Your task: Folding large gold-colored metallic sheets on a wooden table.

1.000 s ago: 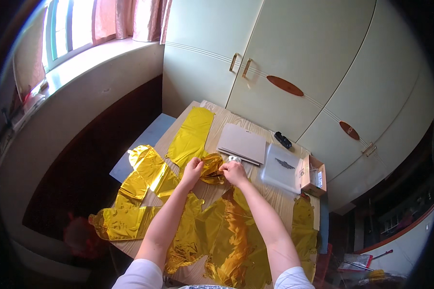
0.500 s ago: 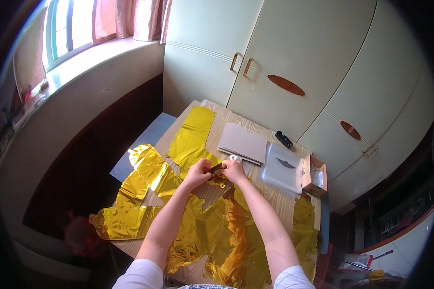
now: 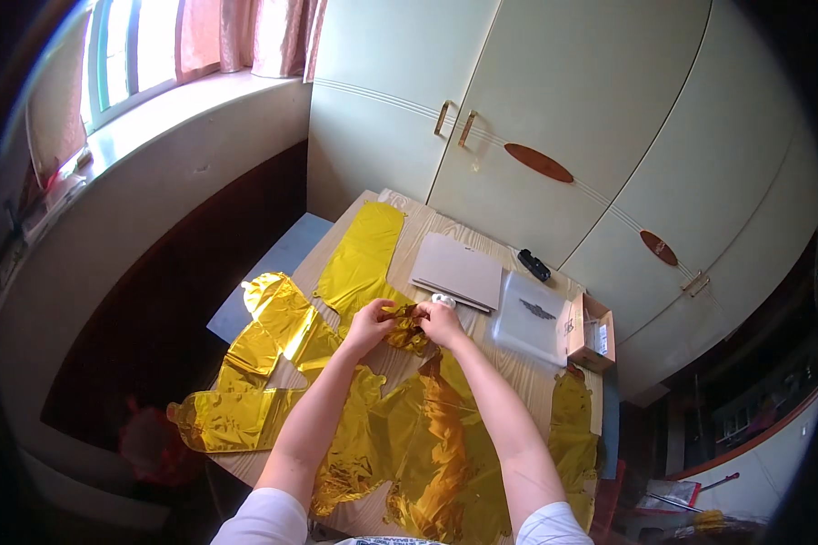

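Note:
Gold foil balloons, flat and uninflated, cover much of the table. My left hand (image 3: 370,327) and right hand (image 3: 440,323) meet over its middle, both closed with fingertips pinching a crumpled gold foil balloon (image 3: 407,338) between them. One flat balloon (image 3: 365,243) stretches away beyond my hands. To the left lies a shiny balloon (image 3: 277,316), bent at angles. A large creased sheet of the same foil (image 3: 441,427) spreads under and between my forearms. Another piece of gold foil (image 3: 573,418) hangs at the table's right edge. Just beyond my right hand sits a small white object (image 3: 443,300).
A grey-beige stack of card sheets (image 3: 456,271), a clear plastic bag (image 3: 529,313) with a dark mark, a black object (image 3: 533,264) and a small open wooden box (image 3: 593,334) stand along the wooden table's far right side. Pale cabinets (image 3: 554,109) rise behind it.
My fingers have drawn slightly apart, and more crumpled foil shows between and below them. The black object and other things on the table stay where they were.

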Demonstrator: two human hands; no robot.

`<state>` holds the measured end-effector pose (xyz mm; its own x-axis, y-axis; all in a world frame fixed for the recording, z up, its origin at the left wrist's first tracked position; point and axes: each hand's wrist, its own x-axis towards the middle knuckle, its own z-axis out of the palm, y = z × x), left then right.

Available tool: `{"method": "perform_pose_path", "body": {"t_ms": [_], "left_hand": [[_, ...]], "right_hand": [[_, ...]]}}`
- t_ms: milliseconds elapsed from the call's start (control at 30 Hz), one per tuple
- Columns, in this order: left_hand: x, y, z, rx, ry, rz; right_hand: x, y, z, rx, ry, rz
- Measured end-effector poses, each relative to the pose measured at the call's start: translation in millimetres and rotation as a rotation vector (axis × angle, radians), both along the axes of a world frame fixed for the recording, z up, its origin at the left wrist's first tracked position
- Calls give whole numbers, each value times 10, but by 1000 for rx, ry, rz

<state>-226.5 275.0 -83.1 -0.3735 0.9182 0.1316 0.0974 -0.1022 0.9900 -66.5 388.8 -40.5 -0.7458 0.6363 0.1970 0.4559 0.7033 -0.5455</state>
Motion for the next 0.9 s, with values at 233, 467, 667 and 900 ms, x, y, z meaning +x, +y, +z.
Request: {"method": "perform_pose_path", "body": {"t_ms": [233,467,667,900], "left_hand": [[120,-49,96,27,221,106],[194,-101,159,61,525,181],[189,-55,120,-12,448,255],[90,15,39,-34,242,412]], "right_hand": [[-60,-166,86,23,64,-89],[-24,-257,-10,268,180,-35],[50,-499,-174,515,263,-67],[112,-629,-363,510,-169,-26]]}}
